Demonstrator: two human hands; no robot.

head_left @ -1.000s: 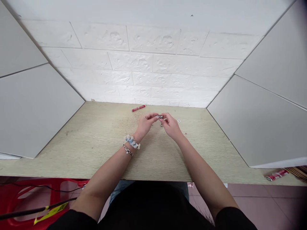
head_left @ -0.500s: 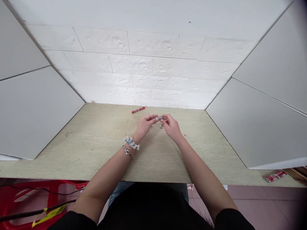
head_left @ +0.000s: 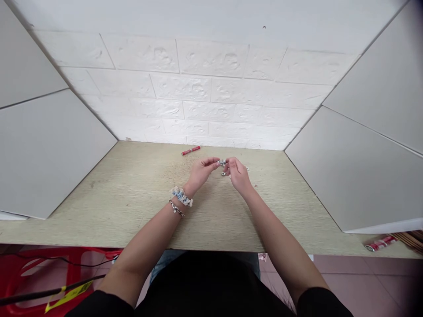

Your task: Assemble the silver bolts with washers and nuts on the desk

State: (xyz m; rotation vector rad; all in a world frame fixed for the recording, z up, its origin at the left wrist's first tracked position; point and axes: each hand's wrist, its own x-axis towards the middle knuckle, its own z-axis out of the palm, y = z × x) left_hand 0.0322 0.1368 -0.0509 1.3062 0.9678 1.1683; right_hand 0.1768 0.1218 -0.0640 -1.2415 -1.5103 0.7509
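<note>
Both hands meet above the far middle of a pale wooden table (head_left: pixel 132 198). My left hand (head_left: pixel 201 172) pinches one end of a small silvery metal part (head_left: pixel 222 163), and my right hand (head_left: pixel 238 174) pinches its other end. The part is too small to make out in detail. A small metal ring (head_left: pixel 224 174) lies on the table just under the hands. My left wrist wears a pale scrunchie (head_left: pixel 181 196) and a chain bracelet.
A red pen-like stick (head_left: pixel 191 150) lies near the back wall. Another tiny metal piece (head_left: pixel 247 168) rests right of my right hand. White panels wall the table on both sides. A red stool (head_left: pixel 49 273) stands low left, and a red wrapper (head_left: pixel 380 243) lies at the right edge.
The hands have stayed together on the small metal part, fingers shifting slightly around it. The view has wobbled a little up and down.
</note>
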